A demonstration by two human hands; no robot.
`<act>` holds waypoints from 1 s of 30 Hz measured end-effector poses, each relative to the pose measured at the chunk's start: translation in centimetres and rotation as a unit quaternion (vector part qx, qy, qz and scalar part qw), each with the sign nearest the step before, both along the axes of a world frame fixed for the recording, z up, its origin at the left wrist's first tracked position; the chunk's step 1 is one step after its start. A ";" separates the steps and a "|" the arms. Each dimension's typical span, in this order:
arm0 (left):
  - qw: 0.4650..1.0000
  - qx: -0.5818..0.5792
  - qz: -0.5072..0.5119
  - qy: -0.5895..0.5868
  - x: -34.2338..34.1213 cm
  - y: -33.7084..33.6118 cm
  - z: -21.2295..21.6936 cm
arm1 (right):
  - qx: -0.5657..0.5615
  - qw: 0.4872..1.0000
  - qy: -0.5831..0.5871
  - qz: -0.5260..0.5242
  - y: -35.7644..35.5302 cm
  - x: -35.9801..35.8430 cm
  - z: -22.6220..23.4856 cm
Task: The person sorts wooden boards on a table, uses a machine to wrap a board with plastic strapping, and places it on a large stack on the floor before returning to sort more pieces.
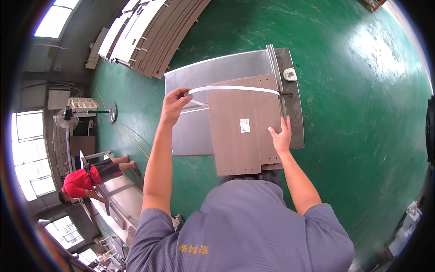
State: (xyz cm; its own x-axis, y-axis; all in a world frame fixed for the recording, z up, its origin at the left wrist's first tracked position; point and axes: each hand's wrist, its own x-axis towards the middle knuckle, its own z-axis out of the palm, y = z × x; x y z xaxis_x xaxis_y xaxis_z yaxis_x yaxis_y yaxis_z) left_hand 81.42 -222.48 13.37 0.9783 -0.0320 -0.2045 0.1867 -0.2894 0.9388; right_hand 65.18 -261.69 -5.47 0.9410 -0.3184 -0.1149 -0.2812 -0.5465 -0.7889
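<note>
A long white flexible strip (pixel 233 87) arches across a grey-brown flat board (pixel 233 149). My left hand (pixel 174 104) pinches its left end, and a short tail hangs below the fingers. The strip's other end reaches a dark slot by the metal rail on the right. My right hand (pixel 282 136) has its fingers spread and rests at the board's right edge. The board carries a white label (pixel 244 125) and small holes along its edges. It lies across a grey metal table (pixel 192 136). Whether other boards lie beneath it, I cannot tell.
A metal rail (pixel 274 68) and a white round tape measure (pixel 290 75) are at the table's right side. Stacked long panels (pixel 156 41) stand far left. A fan (pixel 67 119) and a person in red (pixel 84 183), bent over a workbench (pixel 124 197), are at left.
</note>
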 end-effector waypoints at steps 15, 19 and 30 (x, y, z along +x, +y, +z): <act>0.984 0.029 0.095 0.149 -15.0 -5.5 -19.7 | 0.003 1.000 0.013 0.006 0.1 -0.4 -2.2; 0.985 0.010 0.078 0.154 -15.3 -4.6 -19.8 | 0.011 0.999 0.022 0.035 -0.2 -0.4 -3.1; 0.921 -0.041 0.063 0.383 -35.9 2.2 -25.7 | 0.299 0.867 0.334 -0.217 -3.1 -17.9 -0.8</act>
